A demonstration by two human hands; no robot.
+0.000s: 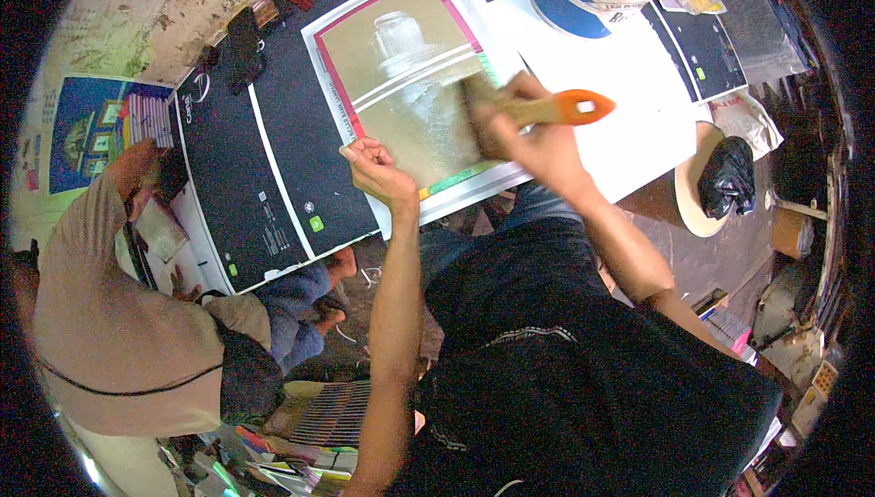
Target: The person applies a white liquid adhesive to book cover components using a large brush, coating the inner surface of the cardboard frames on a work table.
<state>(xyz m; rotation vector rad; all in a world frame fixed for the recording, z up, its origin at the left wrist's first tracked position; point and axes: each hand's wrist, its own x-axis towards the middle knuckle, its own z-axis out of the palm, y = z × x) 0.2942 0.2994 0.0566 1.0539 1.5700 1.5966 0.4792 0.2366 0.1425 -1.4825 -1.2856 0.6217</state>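
My right hand (545, 140) is wrapped round a wide flat brush (576, 109) with an orange-tipped handle; its head is blurred by motion over the sheet. That printed sheet (437, 61) has grey-brown panels, a coloured border and a white margin. Whitish wet-looking streaks (401, 40) lie on its panels. At the sheet's lower left side, my left hand (385, 174) is closed with the fingers curled. Whether anything is pinched in it is hidden.
A blue and white bucket (570, 7) of pale paste stands on white sheets (620, 87) at the back right. Black printed boards (290, 123) cover the left of the work surface. Another person (128, 306) sits at the left. A black plastic bag (727, 174) lies at the right.
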